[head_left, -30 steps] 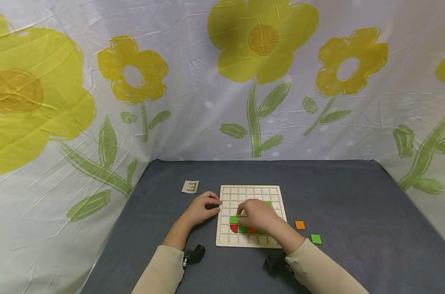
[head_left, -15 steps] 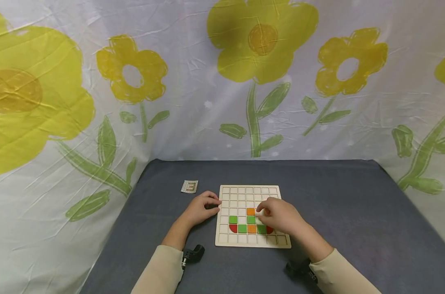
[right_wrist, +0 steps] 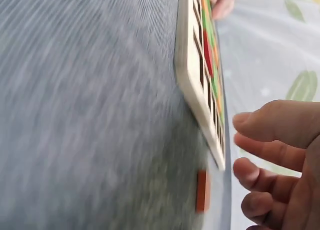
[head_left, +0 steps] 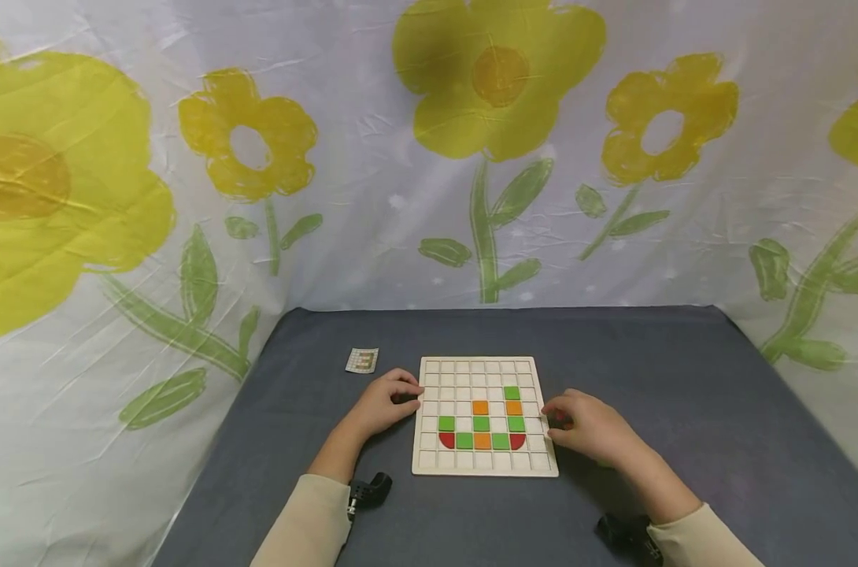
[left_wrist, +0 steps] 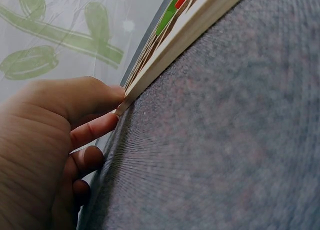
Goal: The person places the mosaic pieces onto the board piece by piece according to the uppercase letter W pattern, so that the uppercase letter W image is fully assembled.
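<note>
A pale wooden grid board point(head_left: 482, 465) lies on the dark cloth, its cells partly filled with green, orange and red tiles. Red quarter-round tiles point(head_left: 446, 441) end the lowest filled row. My left hand point(head_left: 382, 405) pinches the board's left edge between thumb and finger, plainly seen in the left wrist view. Just off the right edge is my right hand point(head_left: 588, 425), fingers loosely bent with nothing between them. Beneath it an orange tile point(right_wrist: 202, 191) lies on the cloth. A sliver of a green tile point(head_left: 604, 465) shows under the right wrist.
A small pattern card point(head_left: 361, 361) lies beyond my left hand. Black wrist cameras hang at the left sleeve point(head_left: 305, 524) and right sleeve point(head_left: 705, 539). A white curtain with yellow flowers point(head_left: 500, 75) stands behind the table point(head_left: 330, 331).
My right hand has moved right, off the board to beside its right edge, uncovering the tiles. An orange tile now shows in the cell where its fingers were. The left hand stays put.
</note>
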Motion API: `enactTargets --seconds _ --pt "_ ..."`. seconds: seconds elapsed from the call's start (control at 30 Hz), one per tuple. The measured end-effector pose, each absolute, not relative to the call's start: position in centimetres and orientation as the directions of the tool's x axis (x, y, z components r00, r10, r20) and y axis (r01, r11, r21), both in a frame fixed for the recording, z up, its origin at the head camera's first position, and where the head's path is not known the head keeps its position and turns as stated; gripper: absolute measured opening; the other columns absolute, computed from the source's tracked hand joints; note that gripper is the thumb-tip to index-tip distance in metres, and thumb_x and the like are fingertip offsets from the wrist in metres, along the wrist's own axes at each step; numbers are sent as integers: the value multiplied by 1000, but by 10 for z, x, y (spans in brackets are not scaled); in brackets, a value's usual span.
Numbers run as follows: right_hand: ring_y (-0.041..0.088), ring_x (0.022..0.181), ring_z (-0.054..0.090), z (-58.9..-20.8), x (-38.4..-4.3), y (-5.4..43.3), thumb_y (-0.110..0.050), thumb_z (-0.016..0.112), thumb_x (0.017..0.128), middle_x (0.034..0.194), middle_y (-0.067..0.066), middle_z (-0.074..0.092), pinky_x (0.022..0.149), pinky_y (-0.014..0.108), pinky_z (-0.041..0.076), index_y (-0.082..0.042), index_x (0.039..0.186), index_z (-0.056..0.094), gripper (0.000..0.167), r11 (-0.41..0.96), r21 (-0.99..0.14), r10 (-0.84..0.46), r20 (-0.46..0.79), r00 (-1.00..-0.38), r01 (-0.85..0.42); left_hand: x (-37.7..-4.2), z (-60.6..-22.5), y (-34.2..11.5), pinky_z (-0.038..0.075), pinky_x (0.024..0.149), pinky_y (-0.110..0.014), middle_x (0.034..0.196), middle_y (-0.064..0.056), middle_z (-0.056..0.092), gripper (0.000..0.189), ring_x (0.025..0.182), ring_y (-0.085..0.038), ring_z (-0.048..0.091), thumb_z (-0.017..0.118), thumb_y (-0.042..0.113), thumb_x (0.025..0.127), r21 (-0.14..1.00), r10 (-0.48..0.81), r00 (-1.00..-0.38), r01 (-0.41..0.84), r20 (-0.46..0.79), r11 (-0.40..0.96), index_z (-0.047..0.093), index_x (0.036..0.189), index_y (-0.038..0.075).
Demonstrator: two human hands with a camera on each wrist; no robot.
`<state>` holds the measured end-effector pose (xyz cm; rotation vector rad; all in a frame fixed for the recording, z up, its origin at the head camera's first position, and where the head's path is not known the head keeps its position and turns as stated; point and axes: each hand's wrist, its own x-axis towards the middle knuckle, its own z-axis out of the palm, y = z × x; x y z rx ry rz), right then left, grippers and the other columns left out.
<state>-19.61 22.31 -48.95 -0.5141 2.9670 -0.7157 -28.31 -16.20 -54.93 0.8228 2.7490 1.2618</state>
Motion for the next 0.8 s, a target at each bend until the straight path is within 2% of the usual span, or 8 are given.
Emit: enactTargets --seconds 0.2,0.47,0.8 --pt "14 77 51 -491 -192 241 -14 84 83 90 -2 58 68 38 46 -9 114 76 32 865 -417 -308 -5 -951 -278 -283 -548 -163 49 81 -35 116 0 62 22 91 -14 56 77 14 94 704 462 -864 456 201 545 80 114 9" --pt "16 74 49 -489 -189 257 -13 83 78 85 -3 55 66 40 45 -13 98 76 21 899 -374 -263 -44 -964 -228 -284 -550 -162 49 81 -34 115 0 62 21 89 -14 55 77 14 93 702 465 -861 460 204 544 80 114 9" --pt "15 72 48 -490 -189 260 -14 83 78 82 -3 54 65 39 44 -13 93 77 16 902 -360 -265 -30 -964 -237 -282 -547 -162 48 79 -34 115 0 62 21 87 -13 54 77 14 94 705 469 -860 460 203 539 80 114 9"
